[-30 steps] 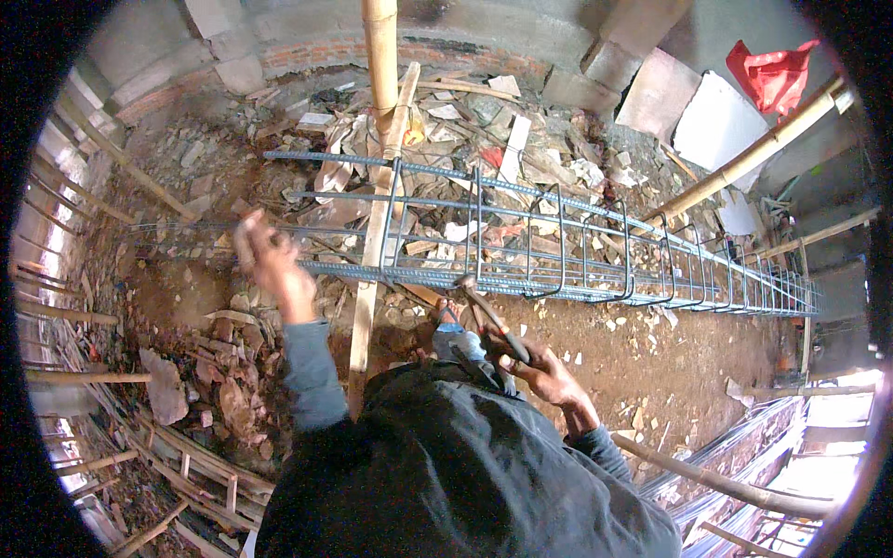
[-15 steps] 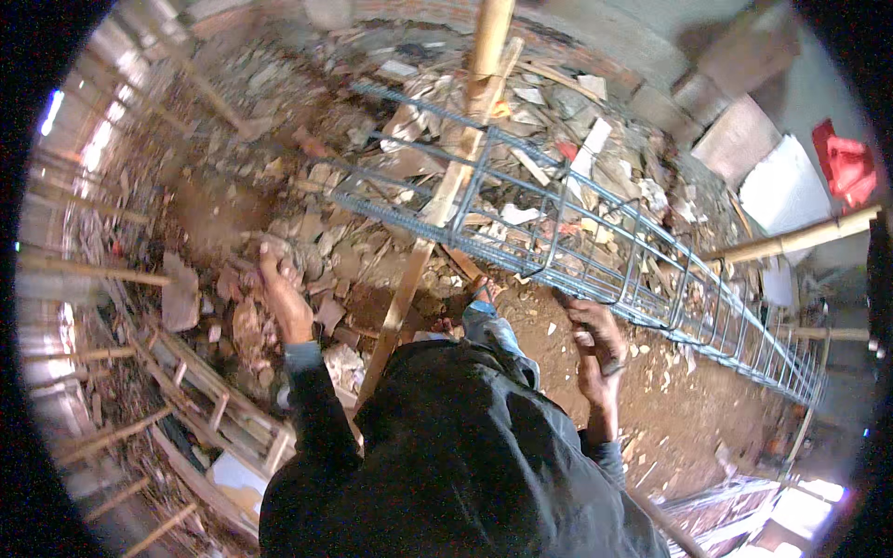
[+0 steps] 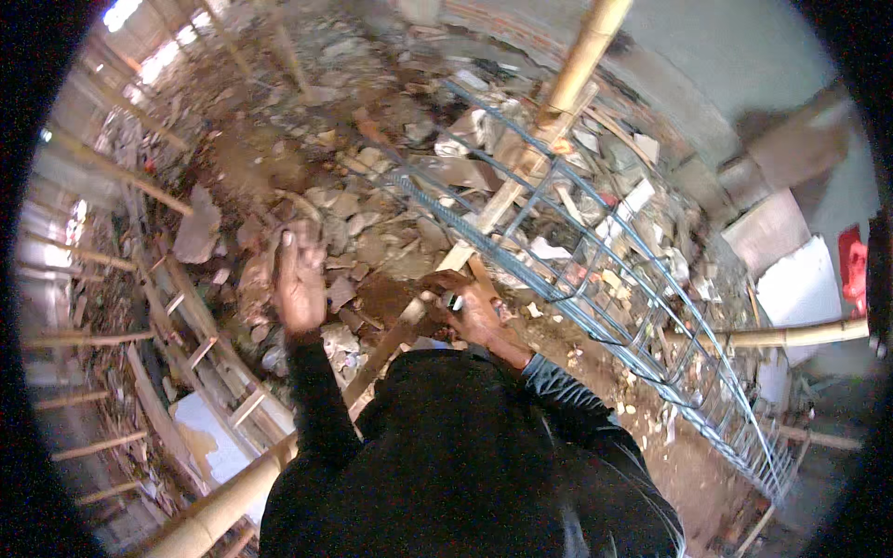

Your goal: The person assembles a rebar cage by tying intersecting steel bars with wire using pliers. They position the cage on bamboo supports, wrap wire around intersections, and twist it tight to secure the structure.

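Observation:
My left hand [image 3: 302, 284] is raised over the rubble at the left, its fingers stretched out and nothing seen in it. In front of my body, my right hand [image 3: 479, 318] is bent inward with curled fingers. A small pale, shiny piece [image 3: 454, 302] shows at those fingers; its kind is unclear. Close by the right hand runs a wooden strip [image 3: 409, 321], which crosses under the rebar cage [image 3: 549, 279]. The cage, of long steel bars with square stirrups, slants from upper middle to lower right. Neither hand touches it.
A bamboo pole [image 3: 591, 56] rises by the cage; another [image 3: 791, 335] stands at the right. Broken bricks and rubble [image 3: 363, 200] cover the ground. A wooden ladder-like frame [image 3: 200, 349] lies left, and a bamboo pole [image 3: 223, 502] crosses lower left. White board [image 3: 802, 288] leans right.
My right hand has swung left from beside the cage to in front of my body. The left hand stays raised at the left. The whole view has turned, shifting the cage rightward.

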{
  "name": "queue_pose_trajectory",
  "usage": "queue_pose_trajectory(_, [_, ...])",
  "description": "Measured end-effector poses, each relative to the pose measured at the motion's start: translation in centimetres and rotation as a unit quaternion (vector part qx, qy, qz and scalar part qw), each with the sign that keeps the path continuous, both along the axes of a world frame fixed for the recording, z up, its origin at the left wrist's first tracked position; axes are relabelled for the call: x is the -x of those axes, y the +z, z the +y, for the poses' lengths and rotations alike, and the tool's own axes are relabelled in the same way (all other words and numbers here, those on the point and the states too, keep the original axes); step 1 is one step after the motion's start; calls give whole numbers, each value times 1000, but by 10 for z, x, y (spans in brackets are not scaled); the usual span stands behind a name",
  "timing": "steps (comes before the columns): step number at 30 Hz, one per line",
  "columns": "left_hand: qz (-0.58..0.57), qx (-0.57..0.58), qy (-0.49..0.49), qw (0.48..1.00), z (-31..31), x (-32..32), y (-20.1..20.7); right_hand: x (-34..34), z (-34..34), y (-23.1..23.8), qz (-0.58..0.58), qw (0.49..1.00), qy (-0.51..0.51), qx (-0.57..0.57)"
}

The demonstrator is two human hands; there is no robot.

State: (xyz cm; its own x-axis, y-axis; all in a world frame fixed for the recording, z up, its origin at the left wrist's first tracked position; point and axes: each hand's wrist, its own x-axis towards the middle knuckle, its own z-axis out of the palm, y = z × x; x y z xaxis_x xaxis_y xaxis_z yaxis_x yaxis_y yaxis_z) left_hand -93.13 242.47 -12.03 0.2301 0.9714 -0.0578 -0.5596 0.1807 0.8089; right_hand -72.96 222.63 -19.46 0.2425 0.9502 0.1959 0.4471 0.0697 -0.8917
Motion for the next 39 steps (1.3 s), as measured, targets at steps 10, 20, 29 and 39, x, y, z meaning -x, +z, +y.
queue_pose_trajectory(10, [-200, 38, -138, 969, -8, -16, 11, 19, 24, -95, -155, 985, -48, 55])
queue_pose_trajectory(20, [163, -204, -85, 962, -27, -51, 14, 23, 8, -9, -42, 992, -116, 43])
queue_pose_trajectory(29, [291, -477, -238, 795, -58, -71, 21, -7, -5, 84, 260, 951, -163, -22])
queue_pose_trajectory(39, [345, -531, -257, 730, -41, -77, 9, -14, -89, 84, -170, 953, -218, -128])
